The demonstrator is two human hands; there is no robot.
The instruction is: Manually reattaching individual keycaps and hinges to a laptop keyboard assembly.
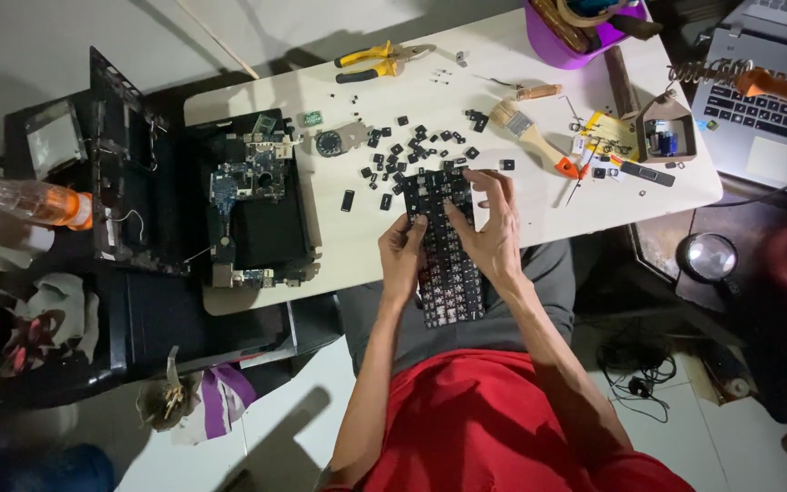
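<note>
1. The left hand (401,258) grips the left edge of a black laptop keyboard (448,273), fingers curled around its side.
2. The right hand (492,228) lies over the keyboard's upper right part, fingers bent and pressing down on the keys; it holds the keyboard from above.
3. The keyboard stands lengthwise away from the person, its far end resting on the edge of the white table (357,246), its near end over the lap.
4. Many loose black keycaps (412,146) lie scattered on the table just beyond the keyboard.
5. An opened laptop with a bare circuit board (248,182) lies on the table's left end, well apart from the hands.
6. A paintbrush (530,132) lies to the right of the keycaps, and yellow-handled pliers (375,62) lie at the far edge.
7. A purple tub (562,46) stands at the far right corner, and a second laptop (767,118) sits beside the table on the right.
</note>
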